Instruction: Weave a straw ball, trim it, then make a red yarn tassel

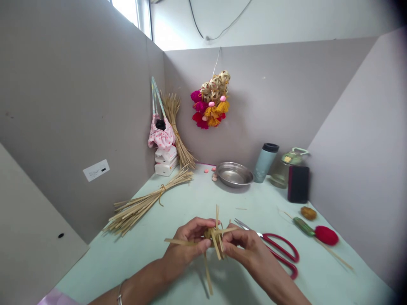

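Between my two hands, above the front middle of the table, is a small woven straw piece with loose flat strip ends sticking out on several sides. My left hand pinches it from the left, thumb in front and fingers behind. From the right, my right hand grips the strips at its edge with thumb and forefinger. Part of the weave is hidden by my fingers. Scissors with red handles lie just beyond my right hand, partly covered by it.
A tied straw bundle lies at the left; another bundle leans in the corner. At the back are a metal bowl, a tumbler, a jug and a phone. Red yarn lies right. Woven balls with tassels hang behind.
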`<act>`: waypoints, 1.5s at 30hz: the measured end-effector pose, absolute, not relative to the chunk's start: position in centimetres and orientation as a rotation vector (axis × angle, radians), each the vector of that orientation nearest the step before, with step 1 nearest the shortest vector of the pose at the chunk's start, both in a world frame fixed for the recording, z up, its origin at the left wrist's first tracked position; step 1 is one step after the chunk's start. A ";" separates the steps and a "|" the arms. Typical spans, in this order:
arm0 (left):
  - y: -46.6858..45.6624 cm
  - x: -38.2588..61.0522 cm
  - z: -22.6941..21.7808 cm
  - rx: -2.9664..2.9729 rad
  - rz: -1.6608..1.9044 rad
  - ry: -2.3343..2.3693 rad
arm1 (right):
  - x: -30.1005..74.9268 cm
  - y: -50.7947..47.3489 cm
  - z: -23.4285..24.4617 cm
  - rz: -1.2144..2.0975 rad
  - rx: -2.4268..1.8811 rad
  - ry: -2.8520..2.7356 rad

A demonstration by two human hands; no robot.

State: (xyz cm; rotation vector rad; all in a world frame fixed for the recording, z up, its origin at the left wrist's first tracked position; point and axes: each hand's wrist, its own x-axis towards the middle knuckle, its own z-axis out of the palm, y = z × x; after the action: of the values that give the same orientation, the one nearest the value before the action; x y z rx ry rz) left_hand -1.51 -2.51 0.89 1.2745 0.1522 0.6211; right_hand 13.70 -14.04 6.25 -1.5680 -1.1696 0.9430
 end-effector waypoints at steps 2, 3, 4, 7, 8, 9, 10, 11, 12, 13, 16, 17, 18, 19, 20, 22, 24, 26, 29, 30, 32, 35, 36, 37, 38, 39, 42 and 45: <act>-2.5 -1.5 1.3 1.262 0.631 0.193 | 13.7 -14.1 6.4 0.890 -1.582 -1.187; -2.5 -1.4 1.5 1.250 0.643 0.209 | 13.6 -14.1 6.5 0.871 -1.588 -1.205; -2.5 -1.4 1.7 1.235 0.656 0.221 | 13.6 -14.2 6.6 0.856 -1.591 -1.226; -2.5 -1.4 1.9 1.204 0.691 0.232 | 13.4 -14.4 6.8 0.834 -1.587 -1.280; -2.4 -1.5 1.9 1.204 0.692 0.233 | 13.4 -14.4 6.8 0.836 -1.583 -1.286; -2.4 -1.5 1.8 1.207 0.689 0.231 | 13.4 -14.4 6.8 0.842 -1.580 -1.289; -2.3 -1.5 1.7 1.213 0.681 0.223 | 13.4 -14.5 6.8 0.854 -1.579 -1.291; -2.3 -1.5 1.6 1.220 0.669 0.212 | 13.5 -14.5 6.8 0.869 -1.580 -1.293; -2.2 -1.6 1.5 1.228 0.655 0.197 | 13.5 -14.6 6.7 0.882 -1.579 -1.297; -2.2 -1.6 1.3 1.238 0.641 0.179 | 13.6 -14.6 6.7 0.893 -1.577 -1.305; -2.1 -1.6 1.0 1.256 0.616 0.148 | 13.7 -14.7 6.8 0.924 -1.566 -1.315; -2.1 -1.6 0.9 1.258 0.612 0.143 | 13.7 -14.6 6.9 0.931 -1.564 -1.307; -2.1 -1.5 0.8 1.256 0.607 0.138 | 13.7 -14.6 6.9 0.934 -1.568 -1.292; -2.2 -1.5 0.8 1.248 0.601 0.133 | 13.7 -14.5 6.9 0.932 -1.574 -1.276; -2.2 -1.5 0.8 1.239 0.597 0.130 | 13.6 -14.4 6.8 0.924 -1.581 -1.260; -2.2 -1.4 0.9 1.220 0.601 0.140 | 13.5 -14.3 6.7 0.895 -1.587 -1.241; -2.3 -1.4 1.1 1.206 0.627 0.168 | 13.5 -14.2 6.5 0.864 -1.577 -1.246; -2.4 -1.4 1.3 1.196 0.661 0.188 | 13.5 -14.2 6.5 0.850 -1.559 -1.276; -2.4 -1.4 1.6 1.190 0.670 0.194 | 13.4 -14.4 6.6 0.838 -1.551 -1.332; -2.4 -1.4 1.6 1.195 0.666 0.195 | 13.4 -14.5 6.7 0.836 -1.554 -1.344; -2.4 -1.4 1.5 1.206 0.653 0.191 | 13.4 -14.6 6.9 0.850 -1.567 -1.359; -2.3 -1.4 1.2 1.205 0.626 0.168 | 13.6 -14.8 7.0 0.894 -1.582 -1.375; -2.3 -1.4 1.0 1.200 0.619 0.155 | 13.6 -14.8 7.0 0.902 -1.583 -1.377; -2.3 -1.4 0.9 1.196 0.613 0.145 | 13.7 -14.7 7.0 0.906 -1.581 -1.380; -2.3 -1.4 0.8 1.192 0.610 0.135 | 13.7 -14.7 7.0 0.904 -1.577 -1.377; -2.3 -1.3 0.7 1.189 0.608 0.129 | 13.7 -14.7 7.0 0.902 -1.573 -1.369; -2.4 -1.3 0.6 1.187 0.603 0.137 | 13.6 -14.4 6.7 0.869 -1.583 -1.320; -2.4 -1.4 0.8 1.197 0.620 0.184 | 13.5 -14.2 6.3 0.816 -1.594 -1.286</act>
State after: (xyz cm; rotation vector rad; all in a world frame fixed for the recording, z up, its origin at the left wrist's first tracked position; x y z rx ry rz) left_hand -1.36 -2.40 0.80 1.1965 0.1836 0.6204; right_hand 13.51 -14.16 6.31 -1.5942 -1.2860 0.8155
